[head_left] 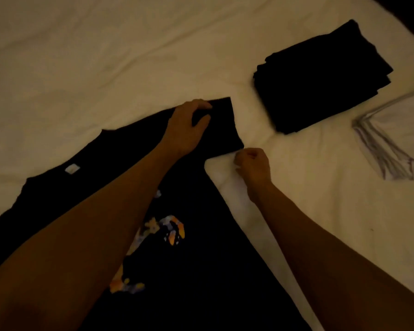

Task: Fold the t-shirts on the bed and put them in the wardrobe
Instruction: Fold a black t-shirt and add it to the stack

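A black t-shirt with a colourful print lies spread flat on the white bed, its neck label toward the left. Its right sleeve points up toward the bed's middle. My left hand rests on that sleeve with fingers and thumb arched, pinching the fabric near the sleeve's far edge. My right hand is curled into a fist at the sleeve's lower corner and seems to pinch the hem there. A stack of folded black t-shirts sits to the upper right.
A white garment with grey trim lies crumpled at the right edge. The wrinkled white sheet stretches across the upper left. The bed's dark far edge shows in the top right corner.
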Tool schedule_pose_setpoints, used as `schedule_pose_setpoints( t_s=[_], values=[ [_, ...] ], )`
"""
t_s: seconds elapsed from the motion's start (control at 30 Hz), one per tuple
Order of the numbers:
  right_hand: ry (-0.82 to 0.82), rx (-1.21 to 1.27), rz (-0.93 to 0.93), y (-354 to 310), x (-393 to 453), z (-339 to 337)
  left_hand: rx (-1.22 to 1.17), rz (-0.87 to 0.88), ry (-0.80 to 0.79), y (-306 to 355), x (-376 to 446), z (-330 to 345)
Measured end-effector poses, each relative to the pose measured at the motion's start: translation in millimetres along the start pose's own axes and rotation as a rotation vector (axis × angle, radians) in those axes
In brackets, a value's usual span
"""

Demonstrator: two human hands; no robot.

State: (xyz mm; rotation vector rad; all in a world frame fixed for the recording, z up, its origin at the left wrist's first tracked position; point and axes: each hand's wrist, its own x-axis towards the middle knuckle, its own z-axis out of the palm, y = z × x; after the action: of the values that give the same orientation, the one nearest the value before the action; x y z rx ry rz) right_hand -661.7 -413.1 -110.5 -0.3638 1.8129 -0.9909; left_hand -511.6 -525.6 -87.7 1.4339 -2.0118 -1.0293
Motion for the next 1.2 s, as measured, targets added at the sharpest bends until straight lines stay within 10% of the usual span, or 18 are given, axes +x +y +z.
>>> schedule_pose_setpoints(
  t_s=[0.43,0.87,1.2],
  values=[
    [-0.248,-0.596,0.098,99,-117,-100,-0.446,-0.559,0.134,20,-273,52],
    [-0.255,-0.922,-0.195,159,-200,-176,0.138,-0.622,0.206,29,-495,103],
    [-0.293,-0.657,-0.474,163,-236,-221,0.297,-0.701,0.381,39,-605,114]
  ],
)
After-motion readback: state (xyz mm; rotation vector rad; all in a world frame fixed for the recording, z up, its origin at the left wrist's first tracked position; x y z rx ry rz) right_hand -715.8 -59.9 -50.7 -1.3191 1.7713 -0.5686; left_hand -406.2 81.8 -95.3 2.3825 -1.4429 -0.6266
